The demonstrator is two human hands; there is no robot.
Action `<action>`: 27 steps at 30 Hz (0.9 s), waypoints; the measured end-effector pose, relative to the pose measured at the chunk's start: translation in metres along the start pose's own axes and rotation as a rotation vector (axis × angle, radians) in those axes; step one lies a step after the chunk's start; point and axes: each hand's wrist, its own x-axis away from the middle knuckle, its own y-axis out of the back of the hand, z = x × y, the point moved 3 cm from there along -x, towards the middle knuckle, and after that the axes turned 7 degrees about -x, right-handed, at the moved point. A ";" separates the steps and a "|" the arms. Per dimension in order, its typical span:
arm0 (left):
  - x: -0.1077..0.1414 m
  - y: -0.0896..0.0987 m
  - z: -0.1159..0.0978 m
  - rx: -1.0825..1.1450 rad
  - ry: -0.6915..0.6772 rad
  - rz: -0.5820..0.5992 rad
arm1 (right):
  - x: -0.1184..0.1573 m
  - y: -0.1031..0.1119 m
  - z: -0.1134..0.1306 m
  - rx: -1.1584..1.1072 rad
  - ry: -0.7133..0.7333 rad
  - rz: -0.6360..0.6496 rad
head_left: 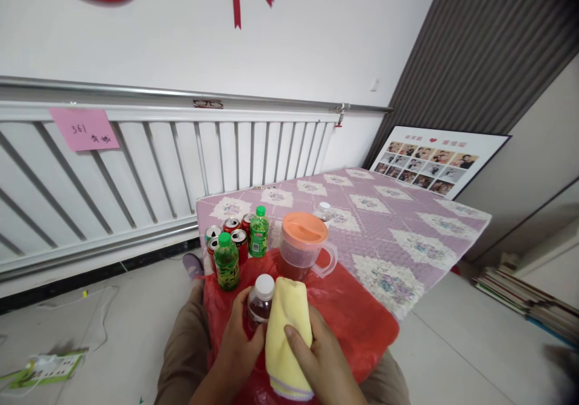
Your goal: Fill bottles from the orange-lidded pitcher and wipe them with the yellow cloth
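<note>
The white-capped bottle (259, 307) is held upright above the near part of the red plastic sheet (357, 311), its side gripped by the left hand (240, 335), whose thumb and fingers are curled around it. The folded yellow cloth (287, 341) is clasped in the right hand (324, 357), closed with the thumb across the front, and the bottle's right side is overlapped by it in view.

The bottle can be judged light to moderate in weight, its smooth plastic slightly yielding and perhaps slippery; it would best be taken around the body, below the cap. The cloth looks soft, light and limp — easily held anywhere by a bunched fold. A dark reddish tint is seen in the bottle, but whether it is liquid or the red sheet showing through cannot be told.

Beyond the bottle, a clear pitcher (294, 261) is closed by an orange lid (304, 230), with brownish liquid apparently low inside. To the left, two green-capped bottles (227, 267) (259, 237) are grouped with several drink cans (240, 244); openings are seen in some can tops, though their contents are hidden. Behind the pitcher, a small clear bottle (324, 213) is partly hidden on the patterned surface (366, 272).
</note>
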 end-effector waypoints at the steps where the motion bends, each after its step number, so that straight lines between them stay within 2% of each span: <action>1: 0.003 0.001 0.002 0.001 0.013 -0.002 | -0.001 0.000 -0.002 -0.008 -0.011 -0.002; 4: 0.004 0.005 0.008 0.004 0.039 -0.009 | -0.002 0.000 -0.005 -0.033 -0.042 -0.015; 7: -0.006 0.011 0.005 -0.001 -0.017 0.039 | -0.003 0.000 -0.005 -0.055 -0.037 -0.012; 12: -0.030 0.020 -0.009 -0.004 -0.078 0.368 | -0.001 -0.002 -0.001 -0.035 -0.011 0.022; 14: -0.033 0.020 -0.011 0.022 -0.092 0.422 | 0.000 -0.002 -0.001 0.003 -0.003 0.012; 17: -0.032 0.015 -0.007 0.012 -0.087 0.334 | 0.001 0.000 0.000 0.048 0.019 0.003; 23: -0.018 -0.001 0.001 -0.088 -0.023 0.011 | 0.004 -0.002 0.007 0.120 0.042 0.042; 27: -0.015 -0.006 0.001 -0.063 -0.030 -0.093 | 0.006 -0.004 0.008 0.121 0.055 0.038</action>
